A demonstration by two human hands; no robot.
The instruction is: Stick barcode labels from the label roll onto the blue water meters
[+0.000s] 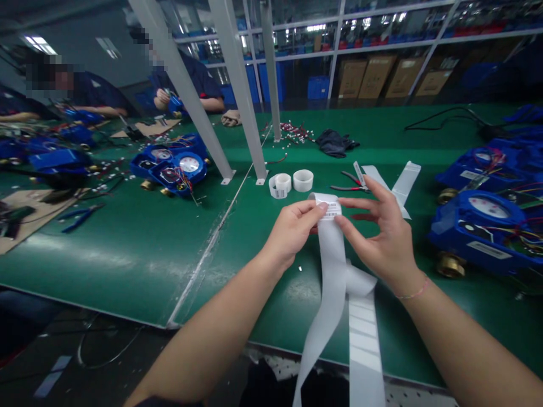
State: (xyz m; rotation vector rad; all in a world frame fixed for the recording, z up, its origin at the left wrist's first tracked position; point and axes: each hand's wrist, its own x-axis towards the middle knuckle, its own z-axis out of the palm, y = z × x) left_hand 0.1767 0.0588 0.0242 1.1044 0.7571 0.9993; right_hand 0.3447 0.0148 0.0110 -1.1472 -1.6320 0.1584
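Observation:
A strip of barcode labels (333, 249) on pale backing runs over the table's front edge, its upper end curled over. My left hand (292, 229) pinches that end, thumb on top beside the printed barcodes. My right hand (384, 240) is at the strip's right side, fingers spread, with thumb and fingertips near or touching its edge; whether they grip it I cannot tell. Another length of backing strip (365, 328) with a folded part hangs down below. Just beyond my hands lie two small label rolls (303, 181) and red-handled pliers (350, 183).
Blue meter housings (475, 226) with brass fittings and loose wires stand on the right; another blue housing (172, 164) is at left. Metal posts (241, 90) rise from the green table (237, 254). A dark cloth (335, 143) lies farther back. Co-workers sit at upper left.

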